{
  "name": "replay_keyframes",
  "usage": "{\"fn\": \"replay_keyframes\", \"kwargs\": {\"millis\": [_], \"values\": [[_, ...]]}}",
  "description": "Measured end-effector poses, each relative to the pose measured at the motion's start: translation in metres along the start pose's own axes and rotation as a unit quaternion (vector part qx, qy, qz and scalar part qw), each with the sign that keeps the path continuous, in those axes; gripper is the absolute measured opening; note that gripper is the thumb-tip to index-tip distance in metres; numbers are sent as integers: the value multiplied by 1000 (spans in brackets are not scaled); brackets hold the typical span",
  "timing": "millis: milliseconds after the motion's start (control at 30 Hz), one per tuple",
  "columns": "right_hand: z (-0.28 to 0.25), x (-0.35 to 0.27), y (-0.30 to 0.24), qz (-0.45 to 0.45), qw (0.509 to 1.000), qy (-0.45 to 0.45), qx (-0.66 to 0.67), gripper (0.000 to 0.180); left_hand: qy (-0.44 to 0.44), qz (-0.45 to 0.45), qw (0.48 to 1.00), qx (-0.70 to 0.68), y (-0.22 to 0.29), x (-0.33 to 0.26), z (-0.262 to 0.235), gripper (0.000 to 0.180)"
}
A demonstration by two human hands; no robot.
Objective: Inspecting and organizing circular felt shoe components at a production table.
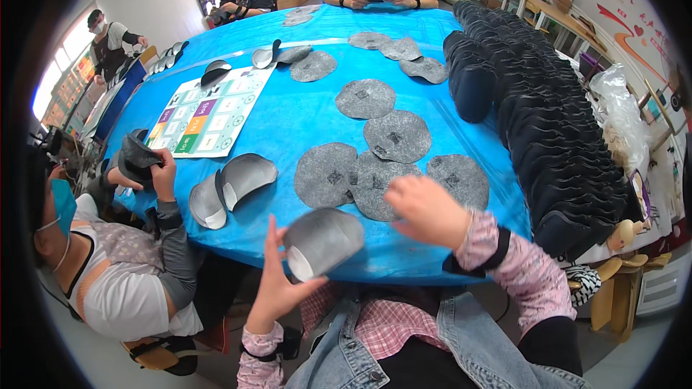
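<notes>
My left hand (277, 288) holds a curved, shell-shaped grey piece (328, 241) with a pale patch at its lower left corner, thumb below and fingers along its left side. My right hand (429, 210) hovers over or touches the flat round grey felt-like pieces, its fingers curled together; anything between them is too hidden to make out. Just left of it lies one such round piece (375, 187), overlapping another (324, 176). A third (458, 180) is partly behind my right hand. Two more curved grey pieces (249, 179) rest on the table to the left.
A blue-covered table (288, 119) carries more round pieces (366, 99) and a printed sheet (209, 115). Long stacked rows of black curved pieces (555, 144) line the right side. A person (122, 266) at my left holds a dark curved piece (137, 158); other people sit across.
</notes>
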State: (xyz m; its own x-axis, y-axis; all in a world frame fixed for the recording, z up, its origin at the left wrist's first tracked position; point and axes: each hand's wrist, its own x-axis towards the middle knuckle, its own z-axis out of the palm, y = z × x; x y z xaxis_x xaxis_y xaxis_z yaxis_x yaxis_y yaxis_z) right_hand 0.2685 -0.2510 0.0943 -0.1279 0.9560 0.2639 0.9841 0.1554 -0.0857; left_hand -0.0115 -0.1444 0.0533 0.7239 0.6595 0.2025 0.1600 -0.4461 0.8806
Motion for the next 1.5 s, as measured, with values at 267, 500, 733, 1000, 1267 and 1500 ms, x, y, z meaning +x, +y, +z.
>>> {"fn": "replay_keyframes", "kwargs": {"millis": [267,500,733,1000,1267,1500], "values": [[10,44,33,-15,999,-28,31,31,-121,95,983,101,15,20,-7,104],[44,30,-13,10,996,-61,-65,33,-144,192,940,240,-16,109,-17,64],[45,16,21,3,994,-9,-111,25,-99,212,874,425,-22,128,-20,66],[-11,18,10,22,994,100,48,40,124,121,985,1,46,101,-51,46],[-34,31,-33,110,644,54,756,53,-6,68,904,-423,43,49,-21,48],[-31,24,-52,80,614,88,780,50,-126,41,812,-568,37,20,-14,44]]}}
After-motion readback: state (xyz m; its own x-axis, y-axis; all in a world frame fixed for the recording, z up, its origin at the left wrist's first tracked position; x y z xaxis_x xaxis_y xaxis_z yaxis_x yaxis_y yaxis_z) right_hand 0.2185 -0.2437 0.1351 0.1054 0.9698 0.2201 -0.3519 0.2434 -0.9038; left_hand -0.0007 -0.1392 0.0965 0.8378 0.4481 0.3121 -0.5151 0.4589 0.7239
